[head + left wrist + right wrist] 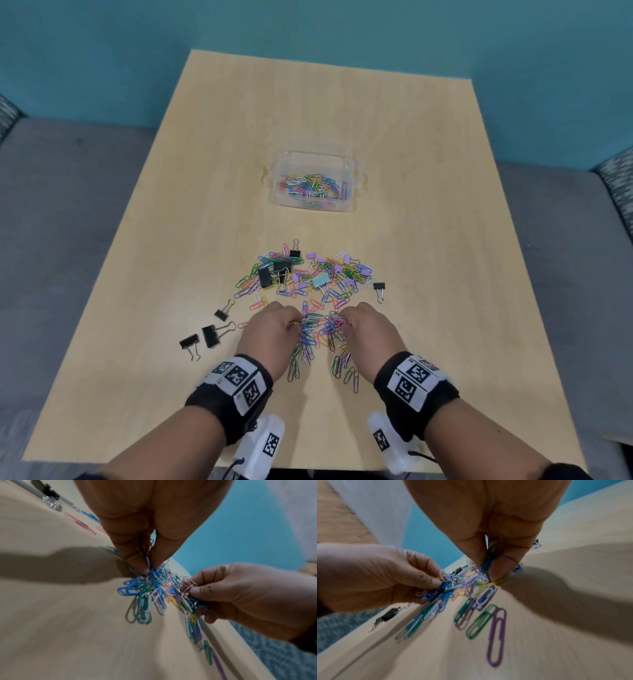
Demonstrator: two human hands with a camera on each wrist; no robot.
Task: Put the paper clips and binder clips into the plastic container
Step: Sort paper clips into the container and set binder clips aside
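Paper clips (320, 330) pinched in bunches by left hand (270, 329) and right hand (368, 329), fingers (137, 563) curled tight, loose pile with binder clips (274, 272) at 12 o'clock on bench (428, 308), plastic container (313, 180) farther at 12, partly filled.

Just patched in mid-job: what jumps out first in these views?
Both hands, left hand and right hand, pinch bunches from a tangle of multicoloured wire paper clips at the near middle of the light wooden table. Beyond lies a scattered heap with black binder clips; farther back, the clear plastic container already holds paper clips.
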